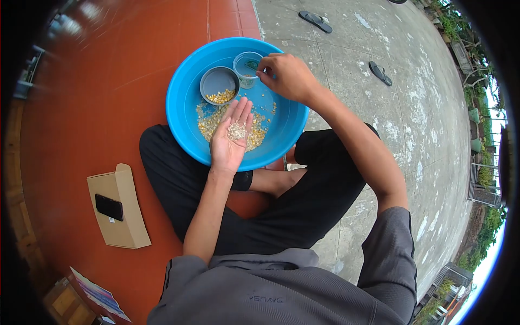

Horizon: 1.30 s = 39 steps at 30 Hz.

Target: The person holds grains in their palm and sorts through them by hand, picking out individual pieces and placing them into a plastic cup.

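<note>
A wide blue basin holds loose yellow and pale grains. My left hand is palm up over them, its fingers stretched out, with a small heap of pale grains on the palm. Inside the basin, a round grey bowl has yellow kernels along its near side. Beside it stands a clear plastic cup with something green inside. My right hand is at the cup's right rim with its fingers pinched together; what they hold, if anything, is too small to make out.
On the red tiled floor at the left, a black phone lies on a cardboard box. Two dark sandals lie apart on the grey concrete. My crossed legs are just below the basin.
</note>
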Each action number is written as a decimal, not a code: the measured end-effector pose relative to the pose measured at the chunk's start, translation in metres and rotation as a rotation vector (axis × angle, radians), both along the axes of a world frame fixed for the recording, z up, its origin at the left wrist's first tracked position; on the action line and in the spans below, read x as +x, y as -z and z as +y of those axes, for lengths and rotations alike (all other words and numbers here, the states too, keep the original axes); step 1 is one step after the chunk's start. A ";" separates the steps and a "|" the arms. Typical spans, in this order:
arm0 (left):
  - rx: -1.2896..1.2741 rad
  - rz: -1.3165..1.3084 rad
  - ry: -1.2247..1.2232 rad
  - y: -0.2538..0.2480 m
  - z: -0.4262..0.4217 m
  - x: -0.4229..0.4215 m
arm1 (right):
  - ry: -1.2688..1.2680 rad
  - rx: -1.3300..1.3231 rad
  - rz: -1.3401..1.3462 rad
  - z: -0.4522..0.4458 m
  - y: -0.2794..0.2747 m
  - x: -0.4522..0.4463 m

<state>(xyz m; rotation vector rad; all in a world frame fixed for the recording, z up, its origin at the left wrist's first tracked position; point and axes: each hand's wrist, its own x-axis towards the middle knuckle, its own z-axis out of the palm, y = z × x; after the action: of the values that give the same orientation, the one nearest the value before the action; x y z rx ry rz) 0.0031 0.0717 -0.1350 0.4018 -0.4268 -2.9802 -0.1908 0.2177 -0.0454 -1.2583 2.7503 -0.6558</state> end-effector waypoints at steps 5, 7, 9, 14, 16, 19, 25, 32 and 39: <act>0.142 0.084 0.015 0.002 -0.003 0.000 | -0.106 -0.044 -0.017 0.000 0.002 0.007; 0.070 0.087 0.023 0.002 -0.004 0.001 | -0.207 -0.079 -0.039 -0.001 0.004 0.007; 0.003 0.085 0.027 0.001 -0.003 0.001 | -0.286 -0.080 -0.067 -0.004 0.002 0.010; -0.142 0.064 0.016 0.007 -0.001 0.001 | -0.399 0.016 -0.167 -0.006 -0.007 0.027; -0.136 0.076 0.022 0.008 -0.001 0.002 | -0.443 0.015 -0.198 -0.007 -0.009 0.033; 0.042 0.065 0.024 0.007 -0.004 0.006 | -0.521 -0.004 -0.212 -0.010 -0.003 0.036; 0.264 0.307 0.172 0.041 -0.015 0.008 | -0.568 0.022 -0.285 -0.016 -0.007 0.053; 0.079 0.052 0.070 -0.018 -0.002 0.011 | -0.660 0.027 -0.198 -0.020 -0.002 0.072; 0.066 0.127 0.090 -0.014 -0.004 0.011 | -0.739 -0.045 -0.191 -0.020 0.004 0.074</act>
<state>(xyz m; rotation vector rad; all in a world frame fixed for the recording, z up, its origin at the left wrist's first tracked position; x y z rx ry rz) 0.0139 0.0676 -0.1212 0.2023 -0.3430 -3.0913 -0.1171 0.1972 -0.0496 -1.9245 1.9046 -0.6964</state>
